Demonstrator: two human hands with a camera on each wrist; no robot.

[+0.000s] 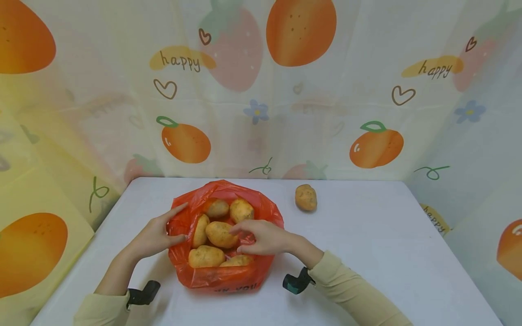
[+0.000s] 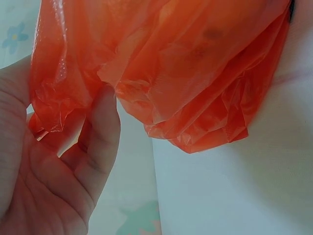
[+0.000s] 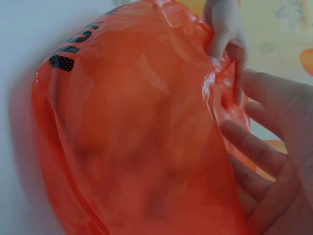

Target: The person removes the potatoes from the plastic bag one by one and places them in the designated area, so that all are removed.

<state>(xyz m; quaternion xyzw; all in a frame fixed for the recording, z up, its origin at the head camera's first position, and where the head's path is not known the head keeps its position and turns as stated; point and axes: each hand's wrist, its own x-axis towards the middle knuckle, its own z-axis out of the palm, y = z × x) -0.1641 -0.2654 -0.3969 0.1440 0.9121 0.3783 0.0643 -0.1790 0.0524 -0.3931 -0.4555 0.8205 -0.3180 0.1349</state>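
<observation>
A red plastic bag [image 1: 265, 210] stands with its mouth spread, holding several potatoes [image 1: 220, 234]. At its left rim, my left hand [image 1: 152, 235] holds the plastic, with thumb and fingers apart along the edge. The left wrist view has the thin film of the bag [image 2: 195, 88] falling between the digits of that hand [image 2: 58, 181]. From the right, my right hand [image 1: 267, 237] reaches over the mouth, its fingertips right by the middle potato and nothing gripped. Seen in the right wrist view, the right hand's loosely bent fingers [image 3: 254, 147] are beside the bag's rim.
One loose potato [image 1: 306, 198] lies on the white table [image 1: 367, 240], behind and to the right of the bag. A fruit-print cloth [image 1: 285, 99] hangs along the back and sides of the table.
</observation>
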